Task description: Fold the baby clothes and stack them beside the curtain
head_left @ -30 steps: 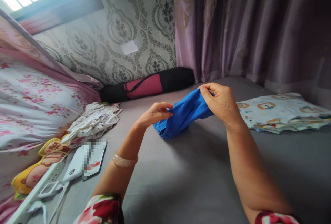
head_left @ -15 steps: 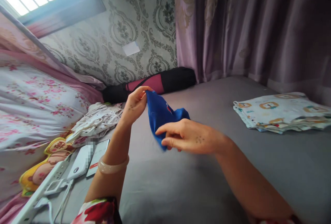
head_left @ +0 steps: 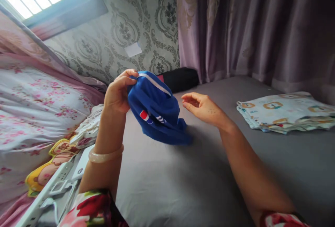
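A blue garment (head_left: pixel 162 118) hangs bunched in the air above the grey bed. It carries a small red, white and blue round logo, white marks beside it and a white strip along its upper edge. What kind of garment it is, I cannot tell. My left hand (head_left: pixel 119 90) pinches its upper left corner. On that wrist sits a pale bangle (head_left: pixel 106 156). My right hand (head_left: pixel 205 108) is apart from the cloth, just to its right, with loosely bent fingers and nothing in them.
Folded printed cloths (head_left: pixel 285 111) lie stacked at the right. A dark long bag (head_left: pixel 181 78) rests along the wall. On the left are crumpled light cloth (head_left: pixel 87 129), a power strip (head_left: pixel 49 188) with white cables, a white device (head_left: pixel 83 162) and a yellow cartoon cushion (head_left: pixel 39 181).
My left hand has moved up and left with the blue garment, which has opened out and shows its logo and white strip. My right hand has let go and moved up and right.
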Demonstrator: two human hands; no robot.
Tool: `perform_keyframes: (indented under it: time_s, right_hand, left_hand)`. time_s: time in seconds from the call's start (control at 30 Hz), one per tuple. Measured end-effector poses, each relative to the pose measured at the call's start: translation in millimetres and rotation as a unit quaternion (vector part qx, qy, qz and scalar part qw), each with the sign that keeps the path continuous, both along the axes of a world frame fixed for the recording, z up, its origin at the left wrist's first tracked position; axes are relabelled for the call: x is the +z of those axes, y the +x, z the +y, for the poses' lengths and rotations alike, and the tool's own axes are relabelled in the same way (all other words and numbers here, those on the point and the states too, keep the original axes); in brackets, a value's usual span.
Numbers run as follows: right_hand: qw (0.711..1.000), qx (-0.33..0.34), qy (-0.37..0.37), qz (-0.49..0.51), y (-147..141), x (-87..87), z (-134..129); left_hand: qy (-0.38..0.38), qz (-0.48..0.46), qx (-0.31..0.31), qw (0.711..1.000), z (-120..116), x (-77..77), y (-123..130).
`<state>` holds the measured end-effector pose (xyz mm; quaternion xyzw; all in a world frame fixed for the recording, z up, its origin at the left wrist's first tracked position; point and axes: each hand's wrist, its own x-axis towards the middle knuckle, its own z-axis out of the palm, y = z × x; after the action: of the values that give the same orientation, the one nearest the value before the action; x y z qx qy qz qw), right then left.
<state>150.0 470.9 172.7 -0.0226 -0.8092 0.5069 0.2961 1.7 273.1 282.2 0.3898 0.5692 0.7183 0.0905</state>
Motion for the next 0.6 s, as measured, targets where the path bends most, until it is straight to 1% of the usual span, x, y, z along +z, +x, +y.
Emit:
perform_keyframes:
  time_s: [0.03, 0.07, 0.1, 0.17, 0.23, 0.27, 0.3, 0.33, 0.37, 0.4, 0.47, 0.53, 0.6]
  right_hand:
    - [1.000, -0.013, 0.000, 0.022, -3, -1.9, 0]
    - [0.999, -0.009, -0.001, 0.036, -5, -3.3, 0]
    - [0.999, 0.015, -0.007, 0.040, -6, -4.1, 0]
    - [0.993, 0.108, -0.043, 0.015, -6, -4.1, 0]
    - [0.975, 0.200, -0.090, -0.031, -1, -2.3, 1]
    - [0.967, 0.225, -0.112, -0.049, 2, -0.6, 3]
    - [0.962, 0.230, -0.133, -0.058, 7, 1.6, 6]
    - [0.962, 0.216, -0.155, -0.055, 12, 4.1, 10]
    - [0.965, 0.188, -0.179, -0.041, 18, 6.7, 14]
    - [0.967, 0.153, -0.204, -0.023, 24, 9.2, 19]
    - [0.967, 0.087, -0.241, 0.002, 33, 12.3, 29]
    - [0.972, 0.047, -0.231, -0.019, 36, 10.5, 39]
    - [0.983, 0.022, -0.170, -0.067, 33, 2.6, 49]
  left_hand:
    - [0.014, -0.005, -0.012, 1.000, 1, 7.1, 5]
    - [0.026, -0.010, -0.024, 0.999, 1, 14.2, 11]
    - [0.033, -0.005, -0.032, 0.999, 2, 20.8, 16]
    - [0.040, 0.041, -0.031, 0.998, 2, 30.8, 21]
    - [0.053, 0.092, -0.018, 0.994, 2, 34.4, 19]
    - [0.059, 0.114, -0.010, 0.992, 1, 33.3, 15]
    - [0.061, 0.128, 0.001, 0.990, 1, 30.1, 9]
    - [0.054, 0.132, 0.012, 0.990, 0, 24.9, 3]
    - [0.039, 0.126, 0.024, 0.991, -1, 17.8, -3]
    - [0.018, 0.110, 0.036, 0.993, -2, 8.8, -9]
    - [-0.034, 0.071, 0.051, 0.996, -4, -14.1, -19]
    - [-0.094, 0.031, 0.047, 0.994, -5, -41.9, -25]
    - [-0.148, -0.015, 0.034, 0.988, -4, -72.2, -28]
